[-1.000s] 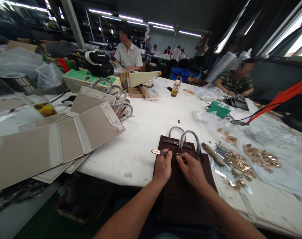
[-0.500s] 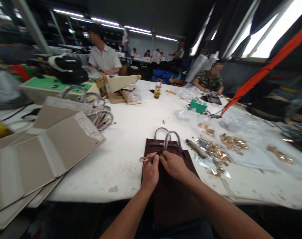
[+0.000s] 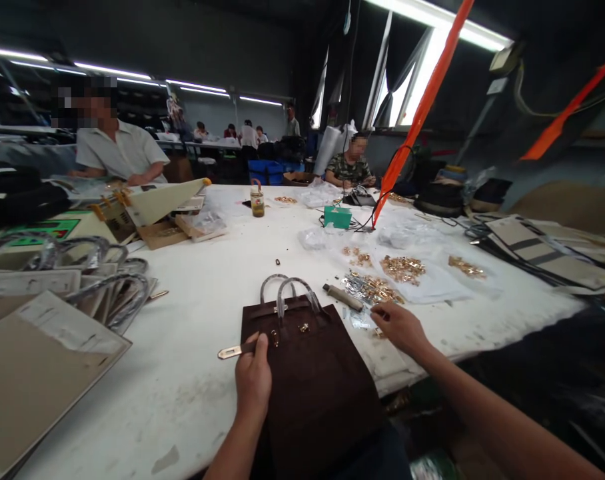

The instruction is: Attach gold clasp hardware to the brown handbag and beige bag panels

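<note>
A dark brown handbag [image 3: 312,373] lies flat on the white table [image 3: 207,293], its wrapped handles [image 3: 285,293] pointing away from me. My left hand [image 3: 252,380] rests closed on the bag's left edge, thumb up, gripping the strap that ends in a gold metal tab [image 3: 230,351]. A small gold fitting [image 3: 303,327] sits on the bag's front. My right hand [image 3: 400,327] has reached right to a heap of gold hardware pieces [image 3: 370,290] in plastic wrap, fingers curled at its edge. What they pinch is too small to name.
A knife-like tool [image 3: 343,297] lies beside the bag. More gold fittings [image 3: 402,268] lie on plastic sheets to the right. Beige bag panels [image 3: 37,353] and wrapped handles [image 3: 107,280] are stacked at left. Other people sit at the far side. An orange strap [image 3: 417,113] hangs overhead.
My right hand left the bag's clasp and moved right to the hardware heap. My left hand stayed on the strap. My head turned right, shifting the whole scene leftward.
</note>
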